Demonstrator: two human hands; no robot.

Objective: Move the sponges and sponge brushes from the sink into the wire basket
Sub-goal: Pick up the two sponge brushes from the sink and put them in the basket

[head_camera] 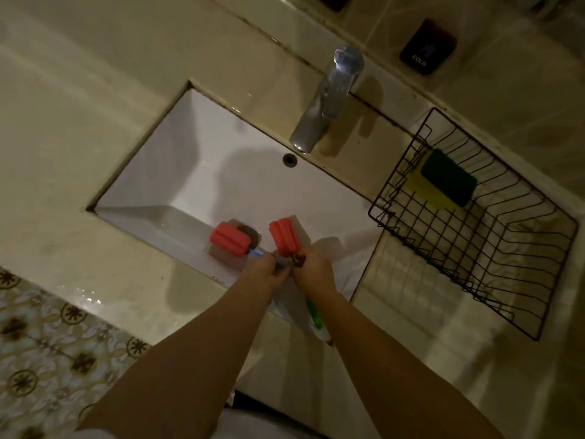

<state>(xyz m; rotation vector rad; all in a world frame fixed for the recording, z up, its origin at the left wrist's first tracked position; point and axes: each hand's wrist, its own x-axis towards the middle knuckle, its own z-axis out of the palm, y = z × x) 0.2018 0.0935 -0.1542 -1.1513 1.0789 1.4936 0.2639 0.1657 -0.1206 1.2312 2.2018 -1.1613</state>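
Note:
Two sponge brushes with red foam heads are in the white sink (196,160). The left brush (229,239) has a blue handle and lies over the drain; my left hand (264,269) grips that handle. The right brush (285,237) has a green handle that runs down past my wrist; my right hand (313,270) holds it just below the head, head pointing up. A yellow sponge with a green pad (443,180) lies in the black wire basket (538,312) on the counter to the right of the sink.
A chrome tap (329,99) stands over the sink's back edge. A dark tag marked COLD (427,47) is on the tiled wall behind. Beige counter surrounds the sink. Patterned floor tiles (47,359) show at the lower left.

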